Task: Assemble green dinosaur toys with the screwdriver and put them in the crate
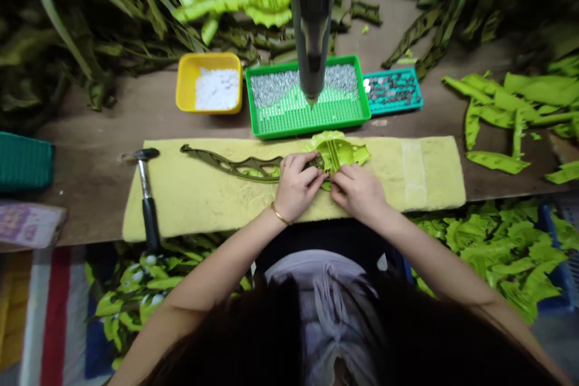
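Note:
A long, curved olive-green plastic piece (pixel 230 167) with cut-out openings lies across the yellow padded mat (pixel 217 208). Its right end meets a lime-green plastic shell (pixel 346 154) with a ribbed middle and a jagged outline. My left hand (pixel 296 184) is closed over the olive piece's right end. Closed at the shell's near edge, my right hand (pixel 359 190) has its fingertips close to the left ones. Something tiny and brassy shows between the fingertips, too small to name. Above the work hangs a powered screwdriver (pixel 312 42), tip downward.
A hammer (pixel 148 199) lies across the mat's left end. Behind the mat stand a yellow tub (pixel 181 87) of white bits, a green tray (pixel 312 126) of small metal parts and a teal tray (pixel 393 110). Lime plastic pieces (pixel 497 102) are heaped at right.

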A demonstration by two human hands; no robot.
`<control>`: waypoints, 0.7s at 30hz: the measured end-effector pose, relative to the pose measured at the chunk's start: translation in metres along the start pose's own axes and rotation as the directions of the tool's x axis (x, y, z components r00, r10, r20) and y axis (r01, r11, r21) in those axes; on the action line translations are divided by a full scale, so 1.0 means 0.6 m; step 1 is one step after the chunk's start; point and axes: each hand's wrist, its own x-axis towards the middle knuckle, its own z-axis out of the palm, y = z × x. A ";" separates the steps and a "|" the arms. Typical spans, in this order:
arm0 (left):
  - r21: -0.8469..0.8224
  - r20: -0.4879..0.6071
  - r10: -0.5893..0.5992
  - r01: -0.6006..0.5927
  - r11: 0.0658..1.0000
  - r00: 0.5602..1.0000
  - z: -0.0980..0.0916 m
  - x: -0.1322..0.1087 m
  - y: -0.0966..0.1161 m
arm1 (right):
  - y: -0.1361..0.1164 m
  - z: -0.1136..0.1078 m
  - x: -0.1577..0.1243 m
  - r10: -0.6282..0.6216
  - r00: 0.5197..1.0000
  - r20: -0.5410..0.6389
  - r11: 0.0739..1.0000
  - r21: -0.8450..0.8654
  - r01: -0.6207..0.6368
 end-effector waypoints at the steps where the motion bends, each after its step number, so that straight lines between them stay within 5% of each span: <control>1: -0.009 0.002 0.020 -0.020 1.000 1.000 -0.006 0.003 -0.005 | -0.004 0.001 0.004 -0.007 1.000 -0.022 1.000 -0.012 0.007; 6: 0.163 0.058 0.115 -0.124 0.979 0.992 -0.036 -0.006 0.012 | -0.004 -0.012 0.007 0.070 0.996 -0.047 0.978 0.199 -0.059; 10: 0.330 0.068 -0.042 0.017 0.944 0.997 -0.040 -0.042 0.045 | 0.045 -0.053 0.071 0.189 0.976 -0.105 0.940 0.309 -0.148; 15: 0.323 -0.032 -0.116 0.120 0.939 0.993 -0.027 -0.063 0.049 | 0.136 -0.050 0.316 0.301 0.940 -0.160 0.927 0.281 -0.249; 18: 0.312 -0.063 -0.108 0.123 0.942 0.992 -0.027 -0.063 0.044 | 0.152 -0.015 0.476 0.202 0.971 -0.129 0.974 0.128 -0.186; 21: 0.325 -0.072 -0.115 0.132 0.937 0.991 -0.032 -0.064 0.045 | 0.139 0.021 0.577 0.022 0.989 -0.147 0.997 0.074 -0.011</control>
